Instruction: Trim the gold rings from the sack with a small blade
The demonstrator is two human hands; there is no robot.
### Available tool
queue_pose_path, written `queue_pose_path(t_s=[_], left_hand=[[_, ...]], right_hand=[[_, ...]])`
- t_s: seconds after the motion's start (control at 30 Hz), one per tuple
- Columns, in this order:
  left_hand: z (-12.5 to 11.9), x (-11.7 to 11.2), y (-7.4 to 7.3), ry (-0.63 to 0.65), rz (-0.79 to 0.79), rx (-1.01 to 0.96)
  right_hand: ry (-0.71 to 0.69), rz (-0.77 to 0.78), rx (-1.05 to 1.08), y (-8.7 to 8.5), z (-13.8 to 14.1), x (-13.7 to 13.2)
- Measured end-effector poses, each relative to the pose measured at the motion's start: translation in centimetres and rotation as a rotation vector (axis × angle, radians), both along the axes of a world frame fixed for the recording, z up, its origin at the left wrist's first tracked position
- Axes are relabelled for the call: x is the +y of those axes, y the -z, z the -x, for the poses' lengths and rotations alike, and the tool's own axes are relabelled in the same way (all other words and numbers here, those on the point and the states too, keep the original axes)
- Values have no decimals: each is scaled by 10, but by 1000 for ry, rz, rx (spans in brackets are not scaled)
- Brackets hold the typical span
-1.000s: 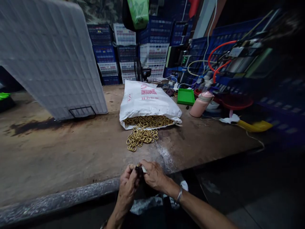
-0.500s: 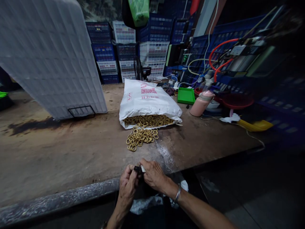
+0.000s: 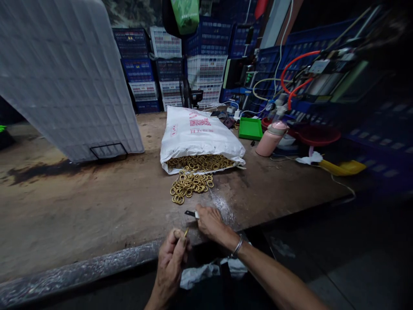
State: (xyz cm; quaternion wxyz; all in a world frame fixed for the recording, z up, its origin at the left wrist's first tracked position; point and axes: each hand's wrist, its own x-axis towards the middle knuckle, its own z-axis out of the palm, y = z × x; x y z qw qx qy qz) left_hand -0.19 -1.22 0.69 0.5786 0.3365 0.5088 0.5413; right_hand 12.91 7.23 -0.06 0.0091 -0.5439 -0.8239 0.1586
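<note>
A brass ring, seen edge-on, is pinched between the thumb and fingers of my left hand, just above the table's front edge. My right hand is closed around the white grip of a small black-bladed knife. Its flat dark blade points left, apart from the ring. Beyond both hands, a loose pile of brass rings has spilled onto the wooden table. More rings show inside the mouth of a white woven sack with red print, lying on its side.
A tall pale ribbed panel stands at the left. To the right are a green tray, a pink bottle, a red dish and a yellow scoop-like piece. Stacked crates fill the back.
My hands have separated. The right hand has moved forward with the knife, away from the left hand. A brass ring now shows in my left fingertips, and my view has shifted slightly.
</note>
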Motion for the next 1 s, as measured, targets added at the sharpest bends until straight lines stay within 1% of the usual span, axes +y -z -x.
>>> queue_pose_path(t_s=[0.07, 0.17, 0.27, 0.33, 0.5, 0.6, 0.67, 0.77, 0.87, 1.0], left_hand=[[0, 0, -5, 12, 52, -117], [3, 4, -8, -11, 141, -261], [6, 7, -7, -80, 161, -313], [8, 7, -6, -116, 166, -333], [14, 7, -3, -111, 139, -445], [20, 7, 0, -116, 152, -517], [22, 8, 1, -159, 177, -550], [24, 10, 2, -221, 210, -550], [22, 14, 0, -192, 203, -513], [17, 20, -1, -158, 166, -388]], right_hand=[[10, -15, 4, 1, -3, 8], [5, -68, 78, 3, 1, 15], [12, -132, 165, 5, 13, 20], [27, -151, 187, 6, 24, 25], [80, -156, 104, 7, 44, 38], [85, -150, 68, 7, 48, 42], [89, -150, 65, 7, 47, 43], [65, -178, 93, 8, 42, 40], [10, -191, 151, 8, 33, 37], [-40, -121, 276, 7, 20, 27]])
